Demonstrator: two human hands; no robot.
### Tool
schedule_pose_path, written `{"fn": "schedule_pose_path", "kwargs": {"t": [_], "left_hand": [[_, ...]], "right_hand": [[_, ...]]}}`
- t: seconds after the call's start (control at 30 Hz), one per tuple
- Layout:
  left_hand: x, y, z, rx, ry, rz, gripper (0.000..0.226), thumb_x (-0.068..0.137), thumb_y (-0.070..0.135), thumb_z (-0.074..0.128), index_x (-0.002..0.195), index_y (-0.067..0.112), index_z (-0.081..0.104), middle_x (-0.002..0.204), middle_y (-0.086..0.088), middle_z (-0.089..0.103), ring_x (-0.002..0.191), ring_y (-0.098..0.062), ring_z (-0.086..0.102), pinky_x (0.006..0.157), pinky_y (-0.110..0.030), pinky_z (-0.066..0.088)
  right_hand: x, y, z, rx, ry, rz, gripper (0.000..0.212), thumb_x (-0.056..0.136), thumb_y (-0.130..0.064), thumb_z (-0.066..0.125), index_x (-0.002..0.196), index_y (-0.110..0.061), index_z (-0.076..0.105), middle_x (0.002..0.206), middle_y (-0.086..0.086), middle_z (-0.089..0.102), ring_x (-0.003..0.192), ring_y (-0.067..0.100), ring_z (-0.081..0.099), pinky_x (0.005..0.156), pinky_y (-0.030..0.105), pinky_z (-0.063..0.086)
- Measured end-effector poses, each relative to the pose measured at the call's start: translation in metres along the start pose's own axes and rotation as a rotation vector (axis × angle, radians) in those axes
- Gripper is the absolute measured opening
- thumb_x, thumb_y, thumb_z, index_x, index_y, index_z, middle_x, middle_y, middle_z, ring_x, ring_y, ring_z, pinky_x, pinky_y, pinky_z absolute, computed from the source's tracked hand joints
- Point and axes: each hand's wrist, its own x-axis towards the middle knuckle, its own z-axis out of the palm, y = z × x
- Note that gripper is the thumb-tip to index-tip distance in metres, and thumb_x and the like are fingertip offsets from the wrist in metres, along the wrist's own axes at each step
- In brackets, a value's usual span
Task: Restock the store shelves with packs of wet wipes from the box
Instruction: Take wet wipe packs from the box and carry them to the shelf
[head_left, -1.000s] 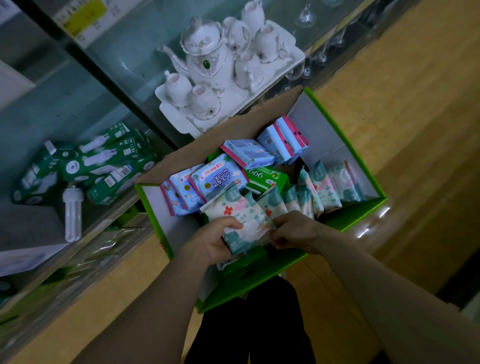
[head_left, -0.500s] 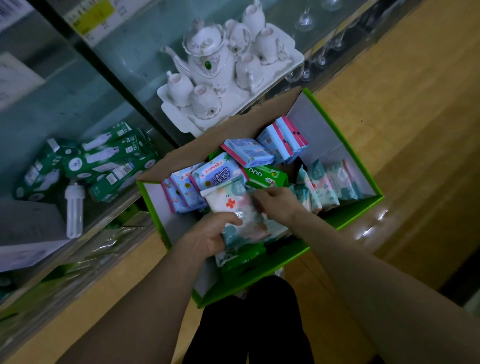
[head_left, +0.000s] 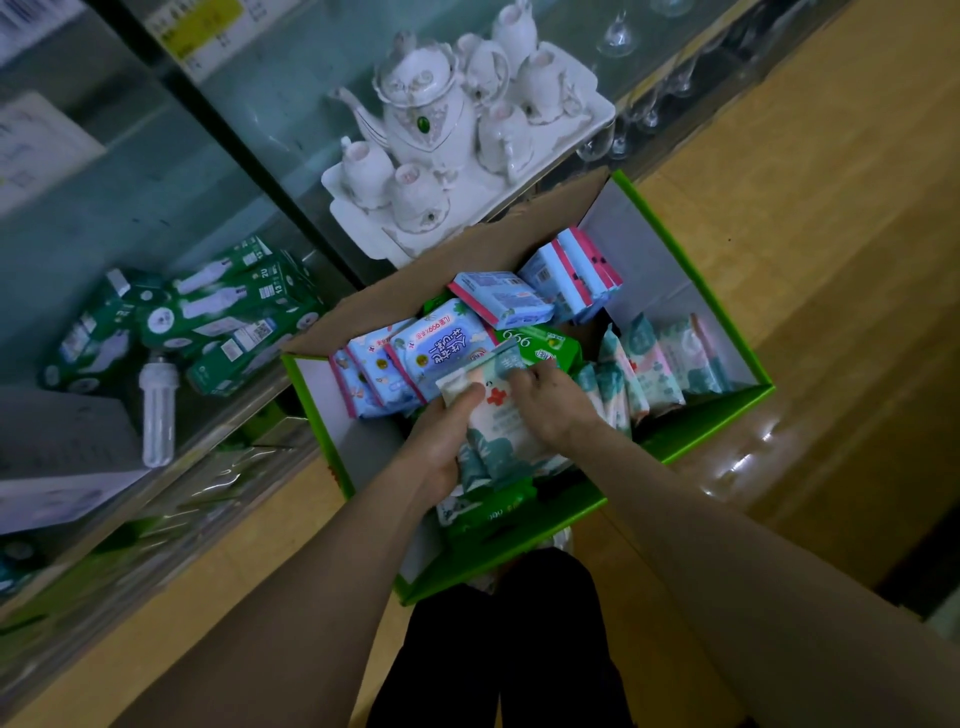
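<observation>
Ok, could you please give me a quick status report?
Left hand and right hand both grip one wipes pack. Pack over the box, not yet shelved. Nothing blocking.

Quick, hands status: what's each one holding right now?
Left hand: closed, gripping the white wipes pack.
Right hand: closed on the same pack, fingers curled over its far edge.

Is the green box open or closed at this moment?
Open: the green box has its brown flap folded back, and wet wipe packs lie visible inside it.
</observation>
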Motion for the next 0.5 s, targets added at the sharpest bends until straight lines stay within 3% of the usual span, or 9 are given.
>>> {"fn": "schedule_pose_path", "kwargs": {"t": [0.1,0.17,0.23,0.33,0.5], "left_hand": [[-0.001,0.008,0.009,0.029,0.012,0.045,0.053,0.081,0.042,0.068,0.126,0.016,0.058,0.109,-0.014,0.071,0.094,-0.031,0.07,0.081,-0.048,0.057],[0.002,0.009,0.012,0.075,0.049,0.092,0.051,0.077,0.046,0.07,0.119,0.018,0.063,0.105,-0.012,0.072,0.093,-0.03,0.07,0.084,-0.052,0.056],[0.006,0.006,0.013,0.15,0.053,0.138,0.053,0.069,0.056,0.071,0.109,0.022,0.068,0.102,-0.007,0.073,0.095,-0.029,0.07,0.088,-0.052,0.054],[0.012,0.0,0.009,0.187,0.037,0.15,0.076,0.048,0.068,0.071,0.111,0.027,0.066,0.105,-0.004,0.073,0.098,-0.028,0.069,0.089,-0.051,0.054],[0.005,0.001,0.01,0.194,0.11,0.151,0.083,0.046,0.067,0.069,0.116,0.023,0.058,0.107,-0.005,0.07,0.092,-0.027,0.069,0.082,-0.048,0.057]], "right_hand": [[0.001,-0.008,0.004,-0.105,0.051,0.004,0.037,0.1,-0.015,0.037,0.133,0.001,0.036,0.132,0.023,0.042,0.121,0.037,0.043,0.097,0.039,0.04],[0.002,-0.008,0.006,-0.125,0.068,0.008,0.036,0.099,-0.017,0.039,0.13,0.0,0.037,0.131,0.023,0.041,0.122,0.036,0.043,0.097,0.04,0.04],[0.005,-0.009,0.002,-0.006,0.119,0.073,0.037,0.101,-0.028,0.033,0.126,-0.003,0.045,0.128,0.02,0.049,0.117,0.034,0.048,0.092,0.04,0.04],[0.015,-0.008,0.001,0.203,0.155,0.129,0.047,0.097,-0.044,0.037,0.117,-0.005,0.052,0.118,0.016,0.056,0.105,0.031,0.053,0.081,0.036,0.037],[0.019,-0.005,0.007,0.332,0.208,0.154,0.046,0.099,-0.037,0.041,0.111,0.003,0.057,0.113,0.02,0.059,0.099,0.029,0.055,0.076,0.03,0.034]]}}
